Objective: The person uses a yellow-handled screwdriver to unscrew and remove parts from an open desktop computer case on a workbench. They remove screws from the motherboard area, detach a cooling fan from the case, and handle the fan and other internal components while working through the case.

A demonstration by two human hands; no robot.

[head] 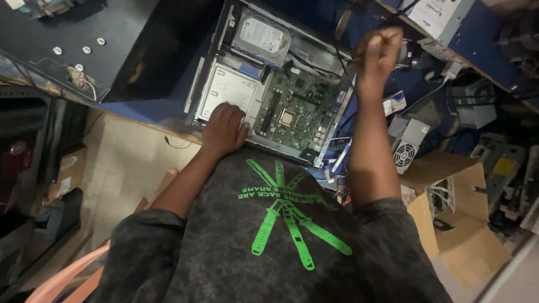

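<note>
The right hand point(377, 51) is closed in a tight fist above the far edge of the open computer case point(269, 84), its grip wrapped around something thin; a dark cable point(340, 62) runs down from near it into the case, though whether that is what the fist holds I cannot tell. The left hand point(223, 130) lies flat with fingers spread and loose, holding nothing, pressing on the silver drive cage point(227, 92) at the near corner of the case.

The case lies on its side on the blue bench point(151, 106), lid off. Inside, the green motherboard point(297, 106) sits right of the cage, with a hard drive point(261, 35) at the far end.

The case looks like sheet steel: stiff, fairly heavy, with thin edges that may be sharp, so the rim and the cage are the sound places to hold. The board looks fragile and is best left untouched. The cable is soft and probably safest pulled by its plug.

Right of the case lie a grey power supply point(407, 143) and an open cardboard box point(455, 213).
</note>
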